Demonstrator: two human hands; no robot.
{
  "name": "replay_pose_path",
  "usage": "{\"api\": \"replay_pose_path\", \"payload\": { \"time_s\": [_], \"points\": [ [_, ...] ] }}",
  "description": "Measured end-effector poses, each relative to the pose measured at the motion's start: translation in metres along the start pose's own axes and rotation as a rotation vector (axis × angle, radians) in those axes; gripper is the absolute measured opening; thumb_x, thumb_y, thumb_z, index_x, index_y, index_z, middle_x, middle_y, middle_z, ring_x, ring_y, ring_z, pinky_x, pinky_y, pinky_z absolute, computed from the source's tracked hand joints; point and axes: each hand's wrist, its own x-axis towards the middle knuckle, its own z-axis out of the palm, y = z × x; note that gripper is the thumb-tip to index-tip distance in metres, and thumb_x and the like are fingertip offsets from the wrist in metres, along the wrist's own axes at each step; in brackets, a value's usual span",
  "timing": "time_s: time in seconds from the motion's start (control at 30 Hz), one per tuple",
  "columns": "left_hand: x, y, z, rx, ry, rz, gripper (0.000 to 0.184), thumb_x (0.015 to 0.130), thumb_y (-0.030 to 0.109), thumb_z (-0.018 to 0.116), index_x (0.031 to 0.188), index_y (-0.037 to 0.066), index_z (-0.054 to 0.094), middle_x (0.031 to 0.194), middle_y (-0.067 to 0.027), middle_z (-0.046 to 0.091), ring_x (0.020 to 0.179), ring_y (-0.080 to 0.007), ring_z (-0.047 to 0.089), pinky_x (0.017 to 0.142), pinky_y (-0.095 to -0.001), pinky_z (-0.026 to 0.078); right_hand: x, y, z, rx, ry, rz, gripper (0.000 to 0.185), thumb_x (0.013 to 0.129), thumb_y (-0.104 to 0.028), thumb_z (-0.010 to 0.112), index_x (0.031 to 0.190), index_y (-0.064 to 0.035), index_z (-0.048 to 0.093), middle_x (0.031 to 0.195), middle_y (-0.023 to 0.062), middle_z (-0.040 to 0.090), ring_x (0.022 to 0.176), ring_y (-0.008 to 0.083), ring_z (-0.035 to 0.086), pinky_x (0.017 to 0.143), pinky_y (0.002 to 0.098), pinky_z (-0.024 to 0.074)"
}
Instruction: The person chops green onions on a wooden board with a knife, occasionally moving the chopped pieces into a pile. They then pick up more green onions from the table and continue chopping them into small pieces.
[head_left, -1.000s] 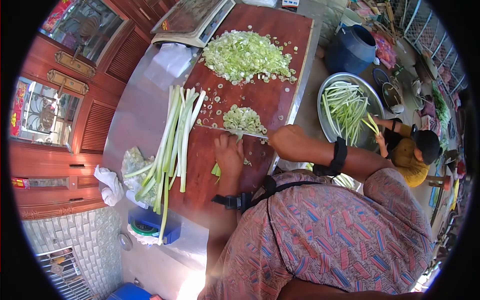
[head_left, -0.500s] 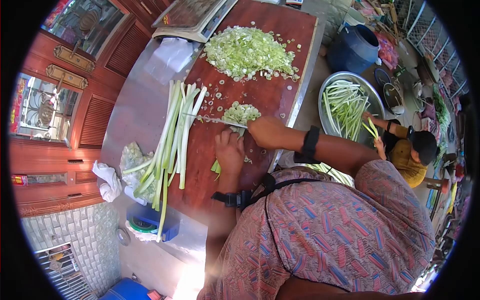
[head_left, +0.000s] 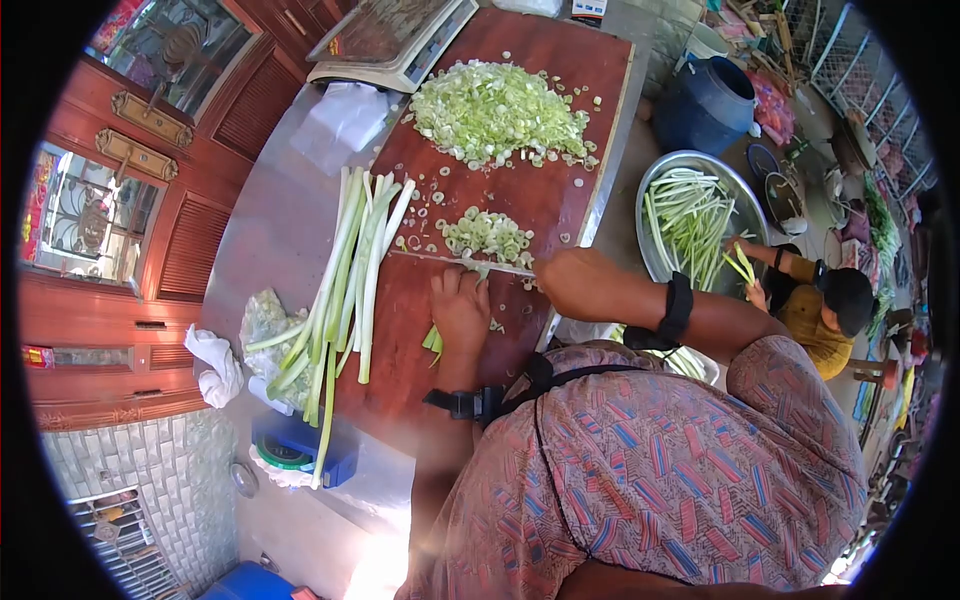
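Observation:
My right hand (head_left: pixel 578 284) is closed around the handle end of a knife (head_left: pixel 440 260), whose thin blade lies across the board pointing left. Just below the blade, my left hand (head_left: pixel 460 308) presses green onions (head_left: pixel 432 341) onto the red-brown board (head_left: pixel 395 345); its curled fingers hide most of them. Above the blade sits a small pile of sliced green onion (head_left: pixel 487 234). A larger chopped heap (head_left: pixel 500 112) covers the far part of the board. Whole green onions (head_left: pixel 345 270) lie in a long bundle to the left of my hands.
A weighing scale (head_left: pixel 395 45) and plastic bags (head_left: pixel 345 122) stand beyond the board. To the right, a metal basin (head_left: pixel 645 240) holds green onions, and a co-worker (head_left: pixel 815 310) sits by it handling some stalks. A blue barrel (head_left: pixel 705 105) stands behind.
My right hand and the knife have moved right and slightly toward me, and the blade now shows nearer my left fingertips. My left hand stays about where it was.

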Motion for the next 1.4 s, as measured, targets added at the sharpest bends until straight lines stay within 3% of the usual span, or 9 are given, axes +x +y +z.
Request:
{"api": "replay_pose_path", "payload": {
  "time_s": [0.4,0.5,0.67,0.87,0.97,1.1,1.17,1.27,1.4],
  "points": [
    [0.0,0.001,0.0,0.01,-0.029,-0.006,0.016,0.073,0.006,0.069,0.087,0.003,0.063,0.097,-0.0116,0.057,0.09,-0.0329,0.051,0.079,-0.0418,0.044,0.05,0.003,0.036,-0.006,-0.101,0.034,0.013,0.07,-0.006,0.06,0.078,0.0027,0.065,0.077,0.0242,0.065,0.075,0.04,0.066,0.064,0.0464,0.0528],
    [-0.001,0.0,0.0,0.004,0.002,0.021,0.016,0.074,0.009,0.068,0.088,0.005,0.063,0.1,-0.0101,0.057,0.09,-0.0325,0.051,0.078,-0.0421,0.044,0.06,0.007,0.052,0.067,0.025,-0.002,0.014,0.071,-0.008,0.059,0.078,0.0028,0.065,0.077,0.025,0.065,0.076,0.0407,0.066,0.065,0.047,0.0526],
    [-0.001,0.002,-0.003,-0.015,-0.002,0.011,0.018,0.072,0.006,0.067,0.088,0.003,0.062,0.103,-0.0135,0.055,0.095,-0.0334,0.05,0.083,-0.0424,0.043,0.059,0.011,0.052,0.172,0.142,0.118,0.014,0.074,-0.008,0.057,0.08,0.0033,0.064,0.077,0.0257,0.064,0.076,0.0419,0.065,0.066,0.0483,0.0518],
    [-0.003,0.003,0.0,0.013,0.018,0.02,0.017,0.074,0.008,0.065,0.09,0.004,0.063,0.102,-0.0119,0.055,0.092,-0.0325,0.05,0.08,-0.0425,0.044,0.011,0.0,0.013,0.032,-0.028,0.025,0.013,0.075,-0.007,0.059,0.08,0.0038,0.063,0.076,0.0257,0.064,0.074,0.0413,0.065,0.065,0.0477,0.0513],
    [-0.003,0.002,0.0,0.012,-0.01,0.006,0.017,0.074,0.008,0.065,0.09,0.004,0.063,0.101,-0.012,0.056,0.092,-0.0327,0.05,0.081,-0.0426,0.044,0.002,0.003,0.013,0.057,-0.012,0.046,0.012,0.072,-0.006,0.06,0.079,0.0035,0.063,0.076,0.0254,0.064,0.074,0.0408,0.065,0.064,0.0469,0.0514],
    [-0.003,0.003,-0.001,0.006,-0.022,-0.008,0.016,0.075,0.008,0.065,0.09,0.004,0.063,0.1,-0.0121,0.056,0.091,-0.0329,0.05,0.08,-0.0426,0.044,0.004,0.001,0.006,0.028,-0.033,0.029,0.013,0.071,-0.006,0.061,0.08,0.0037,0.063,0.076,0.025,0.064,0.074,0.0409,0.065,0.064,0.0465,0.0514],
    [-0.002,0.002,-0.002,-0.001,-0.02,-0.008,0.015,0.075,0.008,0.065,0.09,0.003,0.063,0.1,-0.0125,0.056,0.092,-0.0332,0.05,0.081,-0.0426,0.044,0.01,-0.001,0.002,-0.004,-0.12,-0.024,0.013,0.075,-0.005,0.056,0.083,0.0051,0.059,0.076,0.0266,0.063,0.076,0.0418,0.065,0.067,0.0491,0.0509],
    [0.0,0.002,-0.003,0.002,-0.066,-0.022,0.016,0.074,0.007,0.065,0.09,0.003,0.063,0.1,-0.0132,0.056,0.092,-0.0337,0.05,0.081,-0.0425,0.043,0.036,0.003,0.028,-0.028,-0.17,0.003,0.017,0.071,-0.007,0.06,0.083,0.0036,0.064,0.078,0.0242,0.065,0.077,0.0412,0.065,0.066,0.0456,0.0525],
    [0.0,0.001,-0.004,-0.022,-0.025,0.005,0.016,0.074,0.006,0.066,0.088,0.002,0.062,0.1,-0.0136,0.056,0.091,-0.0343,0.05,0.081,-0.0426,0.043,0.063,0.003,0.049,0.065,-0.042,-0.007,0.017,0.072,-0.009,0.06,0.083,0.0032,0.064,0.079,0.0246,0.065,0.078,0.0417,0.065,0.068,0.0464,0.0526]
  ]
}}
